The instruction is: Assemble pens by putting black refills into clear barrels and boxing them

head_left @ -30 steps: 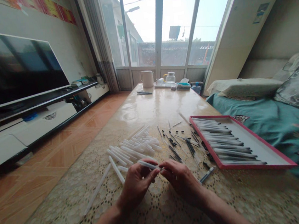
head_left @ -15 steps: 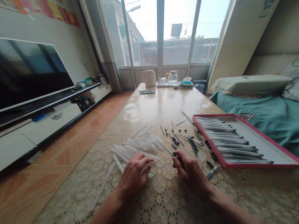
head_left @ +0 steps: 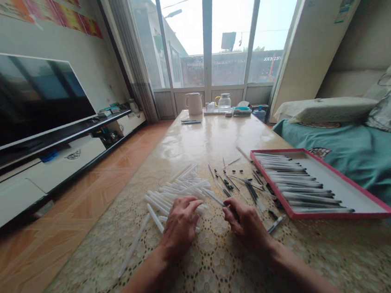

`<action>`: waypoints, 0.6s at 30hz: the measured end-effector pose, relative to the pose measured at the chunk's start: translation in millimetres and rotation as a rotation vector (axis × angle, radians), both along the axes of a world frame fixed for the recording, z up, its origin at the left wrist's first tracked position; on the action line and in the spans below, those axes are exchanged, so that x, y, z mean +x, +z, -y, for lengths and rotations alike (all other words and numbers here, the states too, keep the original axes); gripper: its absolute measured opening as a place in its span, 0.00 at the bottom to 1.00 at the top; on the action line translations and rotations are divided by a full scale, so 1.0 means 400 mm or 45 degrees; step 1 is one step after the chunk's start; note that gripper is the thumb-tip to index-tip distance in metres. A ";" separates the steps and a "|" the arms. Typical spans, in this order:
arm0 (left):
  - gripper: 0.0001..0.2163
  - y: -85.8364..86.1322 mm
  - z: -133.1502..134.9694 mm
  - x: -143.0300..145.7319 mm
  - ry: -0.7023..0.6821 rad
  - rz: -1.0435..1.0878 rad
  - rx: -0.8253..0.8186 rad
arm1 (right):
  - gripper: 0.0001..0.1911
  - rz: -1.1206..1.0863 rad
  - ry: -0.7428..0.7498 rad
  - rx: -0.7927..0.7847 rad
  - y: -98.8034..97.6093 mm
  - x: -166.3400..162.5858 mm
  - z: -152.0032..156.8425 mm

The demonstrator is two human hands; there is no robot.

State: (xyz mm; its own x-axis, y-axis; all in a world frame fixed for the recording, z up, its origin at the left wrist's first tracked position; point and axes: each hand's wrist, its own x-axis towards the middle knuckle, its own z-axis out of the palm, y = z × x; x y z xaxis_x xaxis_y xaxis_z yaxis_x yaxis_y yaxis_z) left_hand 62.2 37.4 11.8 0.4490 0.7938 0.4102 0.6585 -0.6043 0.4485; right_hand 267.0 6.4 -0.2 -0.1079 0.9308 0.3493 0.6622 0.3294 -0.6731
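My right hand (head_left: 245, 220) is closed in a pinch on a slim, pale pen (head_left: 213, 196), which slants away to the upper left. Just left of it, my left hand (head_left: 180, 220) rests at the near edge of a pile of white pen barrels (head_left: 182, 185), its fingers loosely bent and the thumb apart. I see nothing held in it. One barrel (head_left: 155, 218) lies beside the left hand. Beyond the right hand are scattered thin refills (head_left: 251, 192) and small black pen caps (head_left: 228, 185). A pen (head_left: 276, 224) lies by the right wrist.
To the right is a red-rimmed box (head_left: 369, 208) with a row of black-tipped pens (head_left: 300, 182). A long clear sleeve (head_left: 132, 248) lies at the left. A beige jug (head_left: 194, 103) and a glass pot (head_left: 225, 101) stand at the table's far end.
The pen in my right hand has tipped slightly left, and that hand has shifted a little left. My left hand's fingers have lifted slightly. The whole view has turned a little.
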 end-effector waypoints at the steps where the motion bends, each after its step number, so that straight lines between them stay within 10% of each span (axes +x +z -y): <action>1: 0.18 -0.003 -0.001 0.002 -0.029 -0.033 0.008 | 0.09 0.003 0.002 -0.003 0.000 0.000 0.000; 18: 0.11 -0.006 0.000 0.005 0.009 0.044 -0.051 | 0.06 0.054 -0.011 0.002 0.013 -0.003 0.007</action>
